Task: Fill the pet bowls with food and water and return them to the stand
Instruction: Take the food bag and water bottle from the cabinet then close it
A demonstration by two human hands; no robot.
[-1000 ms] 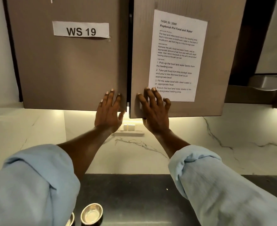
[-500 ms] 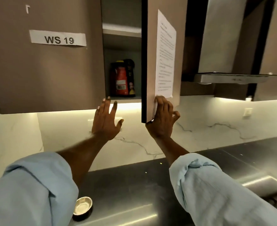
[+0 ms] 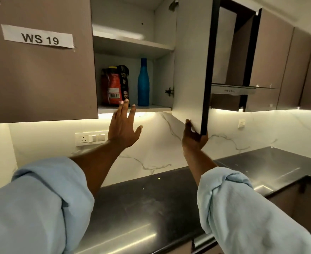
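Left grip (image 3: pixel 122 125), spread, nears my food bag (image 3: pixel 114 85); right grip (image 3: pixel 194 137) pinches door (image 3: pixel 189 70); careless reach topples bottle (image 3: pixel 143 83).

Food bag (image 3: pixel 115 85) print perhaps unreadable

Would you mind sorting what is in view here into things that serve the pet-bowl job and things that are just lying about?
For the job:
red and black bag
blue bottle
cupboard door, held by the right hand
left hand, open, reaching up

Just there:
WS 19 label
wall switches
range hood
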